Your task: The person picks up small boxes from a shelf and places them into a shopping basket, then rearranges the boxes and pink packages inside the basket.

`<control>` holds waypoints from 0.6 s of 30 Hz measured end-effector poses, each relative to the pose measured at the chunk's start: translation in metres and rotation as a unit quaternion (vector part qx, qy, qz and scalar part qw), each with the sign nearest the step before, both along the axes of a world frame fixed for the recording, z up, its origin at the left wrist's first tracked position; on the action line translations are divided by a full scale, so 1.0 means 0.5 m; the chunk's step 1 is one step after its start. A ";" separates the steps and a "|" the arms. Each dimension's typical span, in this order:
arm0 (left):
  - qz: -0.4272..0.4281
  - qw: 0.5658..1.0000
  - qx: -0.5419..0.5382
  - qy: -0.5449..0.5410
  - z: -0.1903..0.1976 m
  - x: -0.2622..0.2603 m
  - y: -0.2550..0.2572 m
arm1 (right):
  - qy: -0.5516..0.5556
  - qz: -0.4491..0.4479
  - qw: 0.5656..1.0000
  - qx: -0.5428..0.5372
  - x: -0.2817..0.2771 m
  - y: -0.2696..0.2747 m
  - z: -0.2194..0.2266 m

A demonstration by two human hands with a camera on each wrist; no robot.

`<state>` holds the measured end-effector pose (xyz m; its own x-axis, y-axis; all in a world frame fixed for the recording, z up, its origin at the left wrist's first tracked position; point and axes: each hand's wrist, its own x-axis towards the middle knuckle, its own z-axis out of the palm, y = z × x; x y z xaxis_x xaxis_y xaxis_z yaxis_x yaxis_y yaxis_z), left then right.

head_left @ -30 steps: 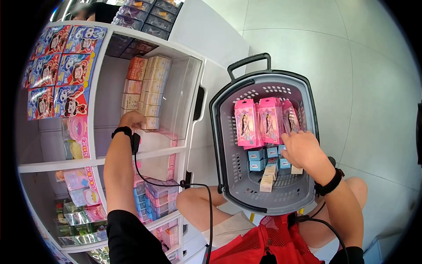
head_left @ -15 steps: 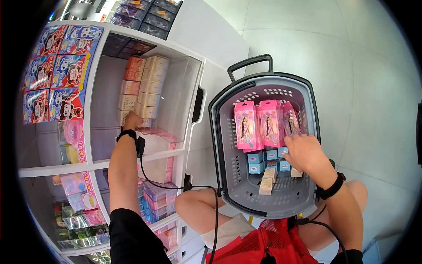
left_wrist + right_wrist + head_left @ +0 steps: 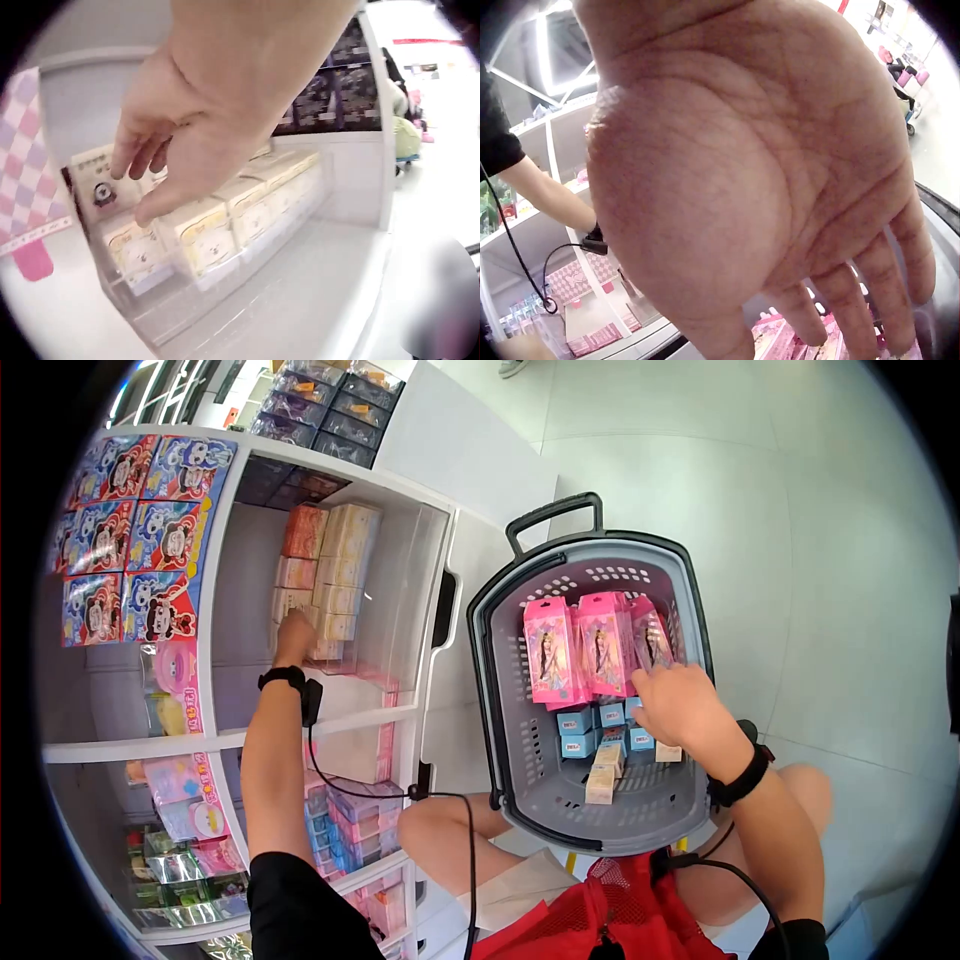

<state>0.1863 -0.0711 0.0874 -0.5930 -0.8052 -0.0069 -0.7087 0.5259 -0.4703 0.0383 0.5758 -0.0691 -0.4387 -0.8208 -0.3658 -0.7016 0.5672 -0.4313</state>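
My left hand (image 3: 295, 638) reaches into an upper shelf compartment, over the front of two rows of small boxes. In the left wrist view, its thumb is at the top edge of a cream box (image 3: 136, 256) with a white animal face. The other fingers, apart from the thumb, are by a box with a small dark figure (image 3: 103, 195). More cream boxes (image 3: 342, 570) run back beside an orange-red box (image 3: 305, 532). My right hand (image 3: 685, 705) hovers over the grey basket (image 3: 545, 800), fingers loosely extended beside pink packages (image 3: 605, 650). Its palm (image 3: 705, 172) shows nothing held.
Light-blue boxes (image 3: 577, 746) and a few cream boxes (image 3: 600, 785) lie in the basket. A clear panel (image 3: 400, 595) walls the compartment's right side. Red and blue packs (image 3: 165, 540) stand at left. A cable (image 3: 470, 860) runs from the left wrist across my lap.
My left hand has shifted from the front end of the box rows toward the left row. My right hand stays over the basket. A foot has appeared at the top of the head view.
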 end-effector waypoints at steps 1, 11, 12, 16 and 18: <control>-0.012 1.000 0.004 0.007 0.026 -0.023 0.029 | 0.000 -0.004 1.000 -0.010 0.002 0.000 -0.002; -0.249 0.862 0.429 -0.102 -0.026 -0.064 0.744 | -0.023 -0.005 1.000 -0.005 -0.015 0.021 0.019; -0.227 0.825 0.508 -0.101 -0.097 -0.051 0.798 | -0.043 -0.005 0.999 0.008 -0.022 0.024 0.035; -0.281 0.774 0.542 -0.170 -0.381 -0.038 0.955 | -0.046 -0.008 0.999 0.014 -0.024 0.036 0.045; -0.324 0.753 0.556 -0.137 -0.597 -0.013 0.962 | -0.054 -0.011 0.998 0.020 -0.023 0.043 0.044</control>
